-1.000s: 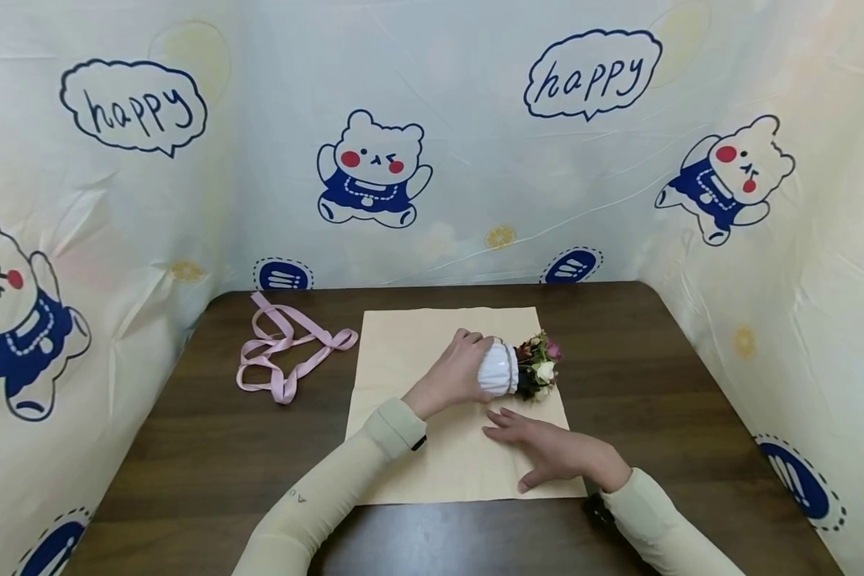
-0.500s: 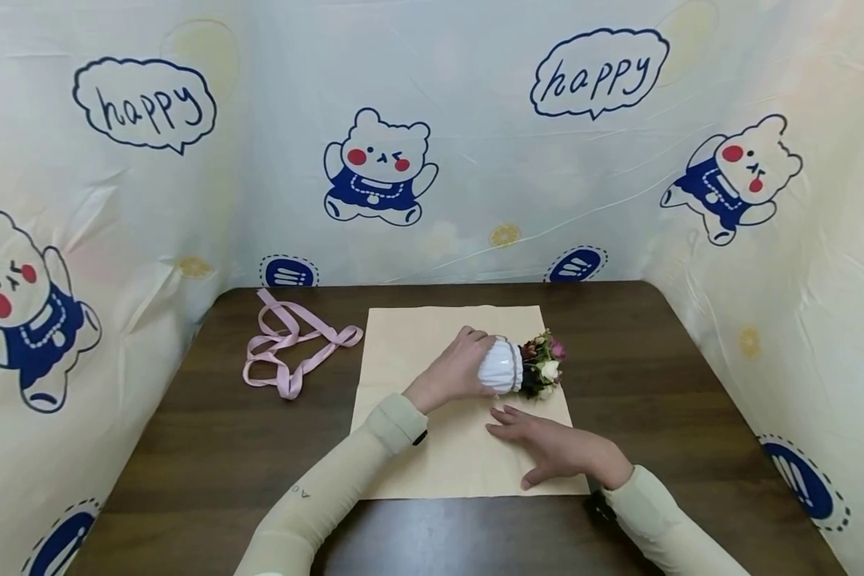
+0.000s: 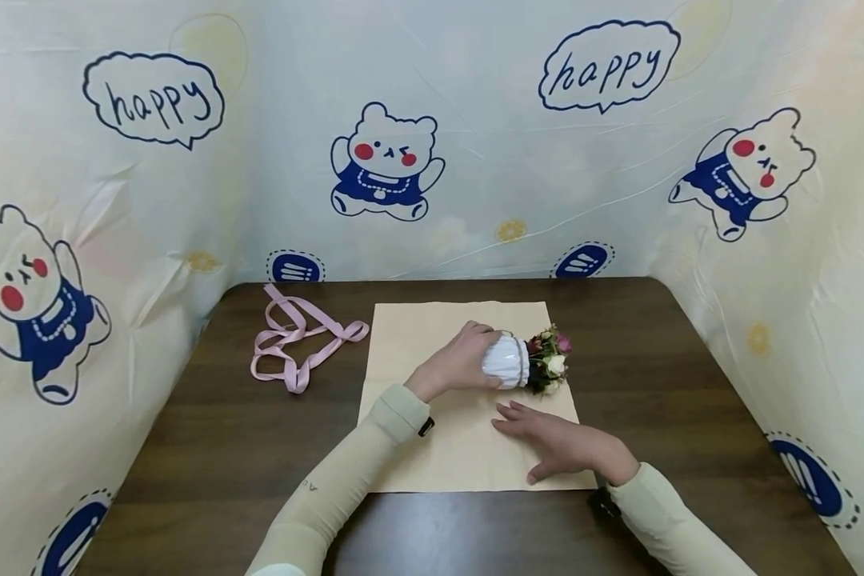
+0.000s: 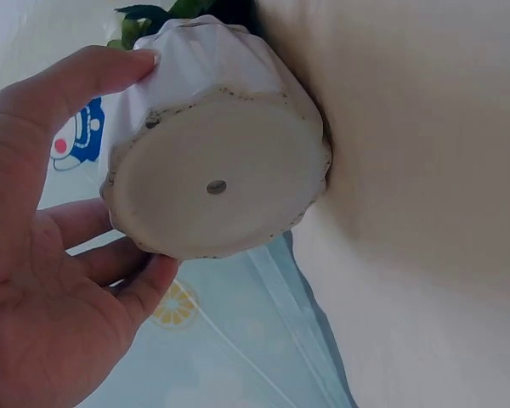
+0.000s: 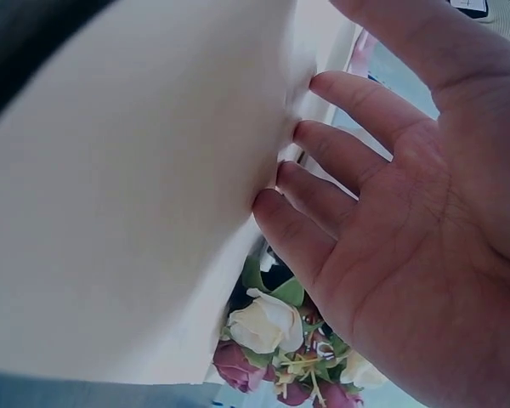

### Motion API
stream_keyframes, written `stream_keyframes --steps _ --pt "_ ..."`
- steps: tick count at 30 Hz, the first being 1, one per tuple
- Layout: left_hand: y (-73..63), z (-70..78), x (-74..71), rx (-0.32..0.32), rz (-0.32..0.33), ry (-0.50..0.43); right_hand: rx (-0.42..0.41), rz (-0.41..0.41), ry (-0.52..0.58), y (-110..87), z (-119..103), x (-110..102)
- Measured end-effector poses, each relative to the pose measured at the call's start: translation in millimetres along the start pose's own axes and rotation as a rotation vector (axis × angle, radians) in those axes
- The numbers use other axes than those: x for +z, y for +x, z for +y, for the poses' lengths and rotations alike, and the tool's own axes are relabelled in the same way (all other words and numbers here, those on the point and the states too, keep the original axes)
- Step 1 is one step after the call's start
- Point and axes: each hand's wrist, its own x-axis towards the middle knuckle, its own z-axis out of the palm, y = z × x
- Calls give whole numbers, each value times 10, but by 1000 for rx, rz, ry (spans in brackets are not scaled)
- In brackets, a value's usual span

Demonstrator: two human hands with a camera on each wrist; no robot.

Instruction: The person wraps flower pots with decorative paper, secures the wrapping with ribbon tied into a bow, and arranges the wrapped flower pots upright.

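Observation:
A white ribbed flower pot (image 3: 506,361) lies on its side, its flowers (image 3: 551,362) pointing right, on a sheet of cream paper (image 3: 432,448). My left hand (image 3: 461,360) grips the pot around its sides near the base. In the left wrist view the pot's round base (image 4: 217,174) faces the camera, with a small hole in its middle. My right hand (image 3: 565,440) is spread with fingers nearly straight, its fingertips touching the paper just in front of the pot. White and pink roses (image 5: 268,323) show beyond that hand in the right wrist view.
A loosely looped pink ribbon (image 3: 295,340) lies left of the paper on the dark wooden table (image 3: 655,344). Behind and beside the table hangs a pale curtain (image 3: 475,160) printed with bears and lettering.
The whole head view has shifted slightly right and up. Both hands and the pot keep nearly the same places on the paper.

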Motion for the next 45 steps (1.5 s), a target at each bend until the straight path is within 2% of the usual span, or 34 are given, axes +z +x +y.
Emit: stream_keyframes --steps 7,14,20,24,32,36,41,45 --pt "-8 14 -39 -16 -2 -40 1 2 -10 10 1 -9" --pt "-27 0 -45 0 9 -63 -2 -6 -18 22 -20 -29" --pt "-27 6 -58 11 16 -73 -5 9 -90 68 -41 -77" --pt "-25 -2 -57 25 22 -70 -33 93 -93 115 -82 -136" --pt "-7 -48 -41 63 45 -81 -36 323 30 104 -185 -456" --pt "-25 -89 -51 53 112 -189 -44 411 31 79 -183 -636" --pt "-112 -173 -103 13 265 -381 -62 525 -1 118 -114 -798" --pt "-193 -301 -166 8 376 -406 -48 539 -62 249 -54 -847"
